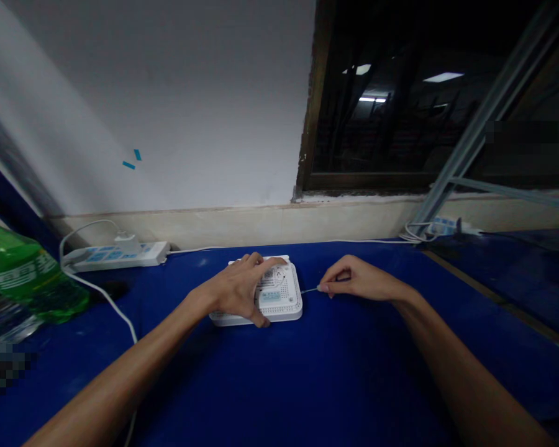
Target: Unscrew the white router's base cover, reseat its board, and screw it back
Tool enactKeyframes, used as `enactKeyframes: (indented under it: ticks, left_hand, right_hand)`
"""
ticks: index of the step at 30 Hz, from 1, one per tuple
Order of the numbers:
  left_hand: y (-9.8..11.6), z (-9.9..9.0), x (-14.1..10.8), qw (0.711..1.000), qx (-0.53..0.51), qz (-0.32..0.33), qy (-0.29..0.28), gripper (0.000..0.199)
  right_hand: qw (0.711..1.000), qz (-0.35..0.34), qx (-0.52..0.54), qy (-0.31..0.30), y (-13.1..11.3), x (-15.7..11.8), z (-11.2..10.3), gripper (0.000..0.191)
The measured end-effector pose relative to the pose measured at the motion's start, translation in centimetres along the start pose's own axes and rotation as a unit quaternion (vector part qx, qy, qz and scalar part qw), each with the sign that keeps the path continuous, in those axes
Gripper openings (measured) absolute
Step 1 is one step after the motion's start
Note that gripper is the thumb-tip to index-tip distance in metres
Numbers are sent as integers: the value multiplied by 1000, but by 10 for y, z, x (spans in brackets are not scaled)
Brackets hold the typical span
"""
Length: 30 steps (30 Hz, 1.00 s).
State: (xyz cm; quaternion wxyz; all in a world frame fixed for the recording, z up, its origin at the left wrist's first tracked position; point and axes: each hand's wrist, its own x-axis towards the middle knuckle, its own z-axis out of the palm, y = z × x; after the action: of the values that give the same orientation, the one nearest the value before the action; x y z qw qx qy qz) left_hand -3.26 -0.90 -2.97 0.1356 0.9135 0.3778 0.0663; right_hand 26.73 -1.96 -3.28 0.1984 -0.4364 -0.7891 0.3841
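A white router (286,304) lies on the blue tabletop, its vented, labelled underside facing up. My left hand (240,288) spans it from the left, with the thumb on the near edge and the fingers over the far side, gripping it. To the right of the router, my right hand (354,278) is closed in a pinch. Between thumb and fingers it holds a thin metal rod (310,290) with a pale end at the fingertips. The rod points left and reaches the router's right side; whether it touches or enters the case I cannot tell.
A white power strip (153,253) with a plug and cable sits at the back left. Nearer stands a large green bottle (32,273). A white cable (121,313) runs down the left. Another power strip (445,226) lies at the back right by a metal post (435,202).
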Motion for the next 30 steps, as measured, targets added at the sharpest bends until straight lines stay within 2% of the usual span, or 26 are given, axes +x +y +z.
enactKeyframes:
  ticks: [6, 13, 15, 17, 20, 22, 25, 30]
  left_hand:
    - [1, -1, 0, 1000, 12, -5, 9, 120]
    - [4, 1, 0, 997, 70, 23, 38, 120]
    - [3, -2, -1, 996, 69, 23, 59, 118]
    - [2, -5, -2, 997, 33, 17, 72, 115]
    - [0, -12, -3, 995, -62, 26, 70, 119]
    - [-1, -14, -4, 992, -99, 37, 62, 125]
    - [-1, -16, -5, 995, -88, 31, 32, 130]
    - [2, -11, -4, 999, -40, 22, -13, 130]
  right_hand:
    - [1000, 3, -26, -5, -5, -2, 1, 25]
    - [991, -42, -120, 34, -10, 0, 10, 16]
    - [994, -41, -90, 43, -8, 2, 11, 16]
    - [998, -24, 0, 55, -4, 6, 12, 19]
    - [985, 3, 155, 73, 4, 11, 14, 25]
    - [976, 11, 206, 76, 8, 13, 14, 27]
    - [977, 29, 192, 83, 13, 14, 11, 28]
    - [989, 38, 102, 103, 17, 17, 8, 29]
